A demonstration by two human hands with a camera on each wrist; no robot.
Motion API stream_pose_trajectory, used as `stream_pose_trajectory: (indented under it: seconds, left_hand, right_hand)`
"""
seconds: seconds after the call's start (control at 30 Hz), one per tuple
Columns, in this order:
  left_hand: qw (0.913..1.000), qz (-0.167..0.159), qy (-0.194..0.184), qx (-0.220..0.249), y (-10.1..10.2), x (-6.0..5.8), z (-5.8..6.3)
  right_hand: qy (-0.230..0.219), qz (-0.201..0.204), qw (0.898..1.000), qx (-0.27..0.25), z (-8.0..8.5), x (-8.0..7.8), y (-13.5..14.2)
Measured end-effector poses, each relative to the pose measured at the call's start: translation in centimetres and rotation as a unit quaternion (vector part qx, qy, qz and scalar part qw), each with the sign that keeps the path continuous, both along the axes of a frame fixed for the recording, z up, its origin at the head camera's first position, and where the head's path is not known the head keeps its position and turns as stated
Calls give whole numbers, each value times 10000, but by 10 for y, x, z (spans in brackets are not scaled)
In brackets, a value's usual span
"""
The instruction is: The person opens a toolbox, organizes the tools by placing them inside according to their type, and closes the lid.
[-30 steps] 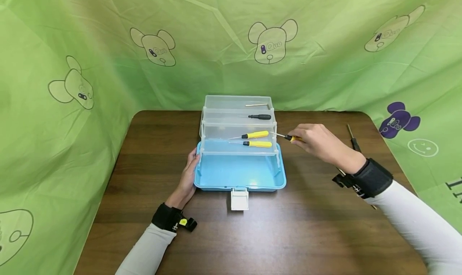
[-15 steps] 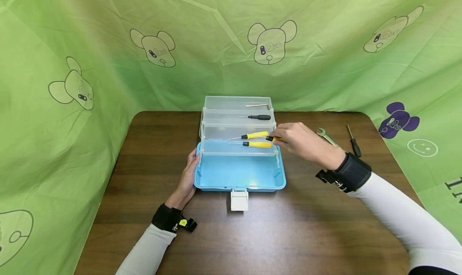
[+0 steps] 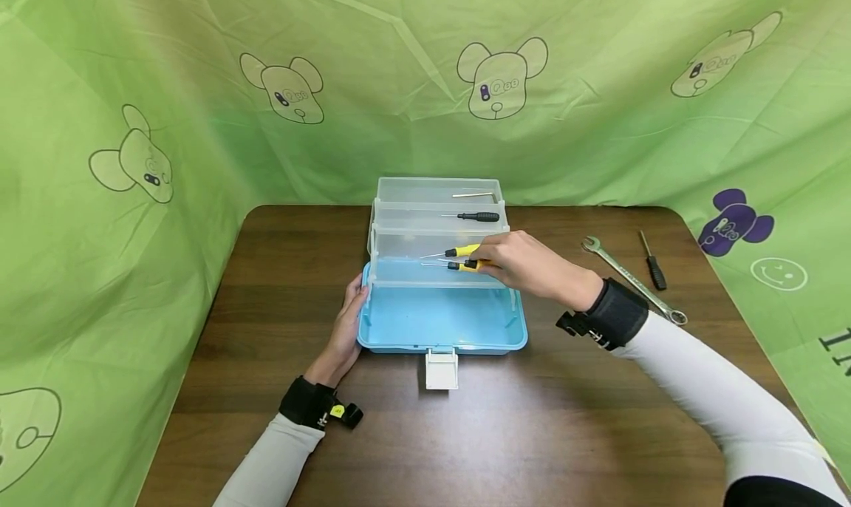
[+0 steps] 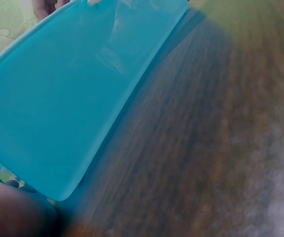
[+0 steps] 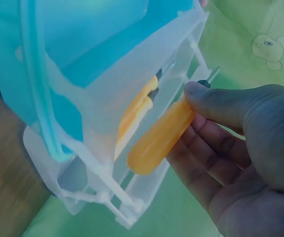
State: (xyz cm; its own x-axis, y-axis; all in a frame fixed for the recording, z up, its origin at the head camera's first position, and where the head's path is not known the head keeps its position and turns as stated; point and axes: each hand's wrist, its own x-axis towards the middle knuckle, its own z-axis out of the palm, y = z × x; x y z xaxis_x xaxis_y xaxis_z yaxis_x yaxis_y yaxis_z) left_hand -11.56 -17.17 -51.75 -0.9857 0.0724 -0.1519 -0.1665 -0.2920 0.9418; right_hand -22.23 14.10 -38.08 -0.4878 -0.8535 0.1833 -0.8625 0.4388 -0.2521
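Observation:
A blue toolbox (image 3: pixel 425 344) stands with its clear stepped trays (image 3: pixel 405 242) folded out at the back. My left hand (image 3: pixel 342 329) grips its left side, thumb at the rim. Over the lowest tray, my right hand (image 3: pixel 521 263) pinches a yellow-handled screwdriver (image 5: pixel 160 132) between thumb and fingers, its shaft pointing left in the head view. Two similar screwdrivers lie in that tray: an upper yellow screwdriver (image 3: pixel 463 250) and a lower yellow screwdriver (image 3: pixel 457 267), both partly hidden by the right hand. A black screwdriver (image 3: pixel 480 217) and an L-shaped hex key (image 3: pixel 473 194) lie in the trays above.
On the wooden table (image 3: pixel 565 433), a combination wrench (image 3: pixel 625 273) and another black-handled screwdriver (image 3: pixel 656 272) lie to the right. A white latch (image 3: pixel 441 372) hangs from the toolbox's front. Green printed cloth (image 3: pixel 399 86) surrounds the table's back and sides.
My right hand has carried the yellow screwdriver leftward, from beside the toolbox to over the lowest tray. The wrench has come into view from behind the right arm. My left hand stays put.

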Motion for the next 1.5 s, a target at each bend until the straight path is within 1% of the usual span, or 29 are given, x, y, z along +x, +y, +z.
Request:
stream_pose_trajectory:
  seconds: [0.2, 0.43, 0.6, 0.87, 1.17, 1.5]
  left_hand:
    - [10000, 3, 0, -6, 0, 0, -1]
    - [10000, 21, 8, -20, 0, 0, -1]
    - [10000, -11, -42, -76, 0, -1, -2]
    - [10000, 10, -21, -55, 0, -1, -2]
    - [10000, 46, 9, 2, 0, -2, -2]
    - [10000, 65, -61, 11, 1, -2, -2]
  right_hand:
    - [-204, 46, 9998, 50, -9, -2, -7]
    - [-386, 150, 9991, 46, -13, -3, -14]
    - [-542, 105, 9984, 131, -16, -4, -18]
    - [-619, 9, 9977, 269, -20, -8, -21]
    - [-395, -54, 9990, 183, -27, -12, -21]
    - [-106, -234, 9995, 207, -31, -13, -18]
